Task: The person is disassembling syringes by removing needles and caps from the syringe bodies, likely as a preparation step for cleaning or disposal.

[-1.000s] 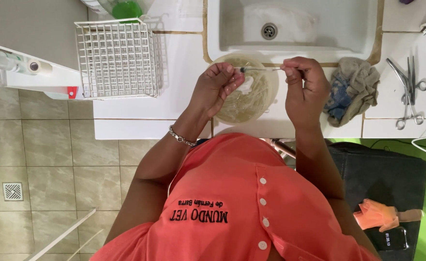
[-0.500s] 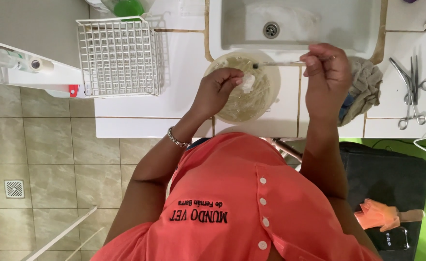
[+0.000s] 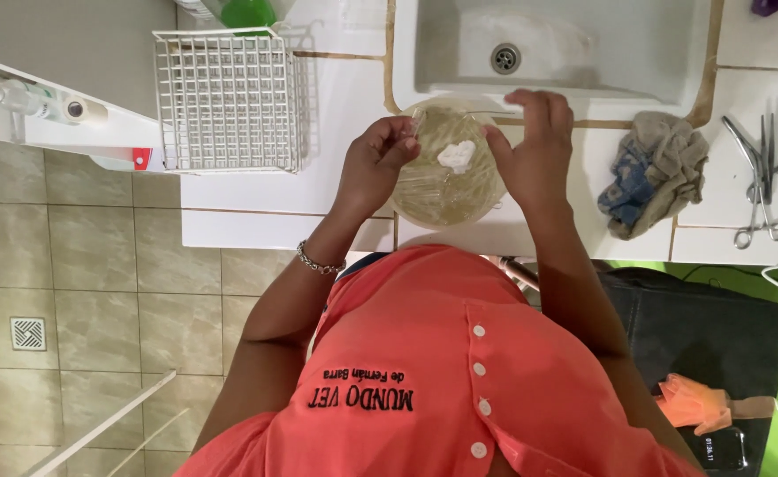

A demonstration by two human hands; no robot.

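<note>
A round clear dish (image 3: 433, 190) with beige contents and a white lump (image 3: 456, 155) sits on the white counter in front of the sink. My left hand (image 3: 373, 168), a bracelet on its wrist, pinches the dish's left rim. My right hand (image 3: 535, 155) lies against the right rim with its fingers curled. A thin stick (image 3: 464, 112) runs from those fingers across the far rim of the dish.
A white sink (image 3: 574, 44) with a drain lies just beyond the dish. A white wire basket (image 3: 230, 97) stands to the left, with a green bottle (image 3: 247, 12) behind it. A crumpled cloth (image 3: 658, 172) and metal scissors and forceps (image 3: 760, 177) lie to the right.
My right hand has come down from above the dish to its right rim, bringing the stick along. My left hand has shifted from over the dish's middle to its left rim.
</note>
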